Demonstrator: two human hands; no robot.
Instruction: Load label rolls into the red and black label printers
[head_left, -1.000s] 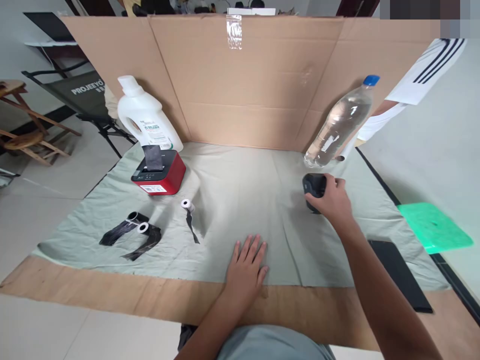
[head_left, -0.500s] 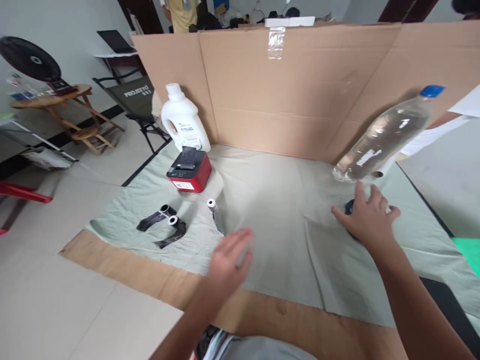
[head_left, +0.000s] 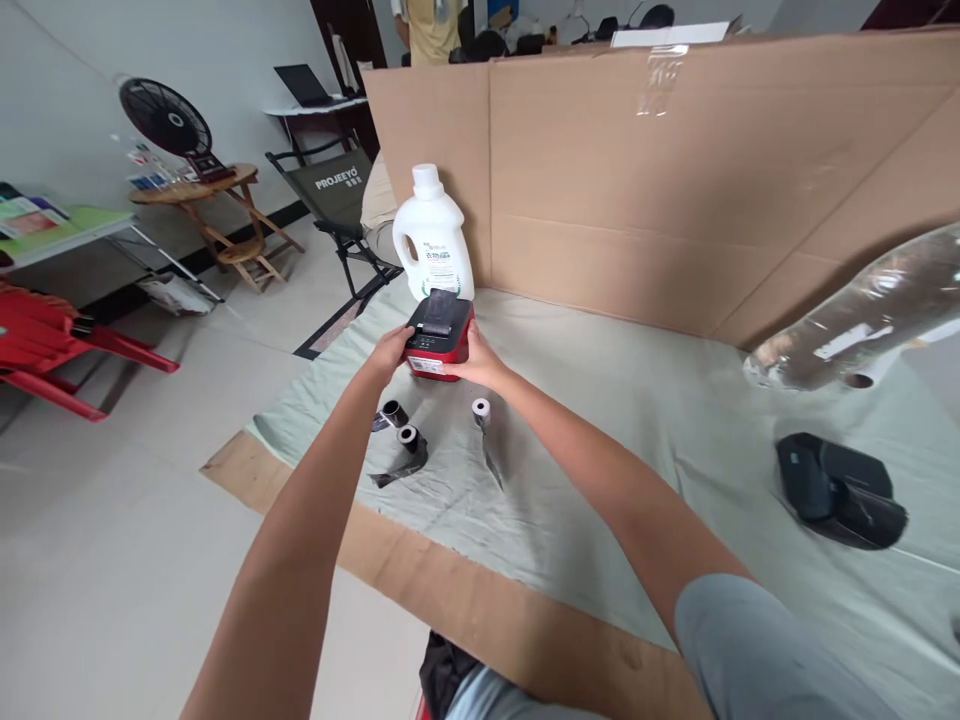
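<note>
Both my hands grip a small red and black label printer (head_left: 439, 338) from its two sides. My left hand (head_left: 391, 350) is on its left side, and my right hand (head_left: 480, 360) wraps its right side with the thumb at the front. A strip of dark film lies over the printer's top. Just behind it stands a white jug (head_left: 433, 235). Nearer to me lie two rolls of black film, one at the left (head_left: 394, 413) and a second roll (head_left: 409, 437), plus a small white-ended roll (head_left: 481, 410) with a loose strip.
A black device (head_left: 840, 490) sits on the cloth (head_left: 600, 400) at the right. Behind it leans a large clear bottle (head_left: 862, 310) against the cardboard wall (head_left: 637, 180). A folding chair (head_left: 330, 190) and a fan (head_left: 166, 118) stand beyond the table's left side. A person stands at the back.
My view has turned left. Both hands have reached forward to the left and taken hold of the printer; my right hand has left the black device at the right.
</note>
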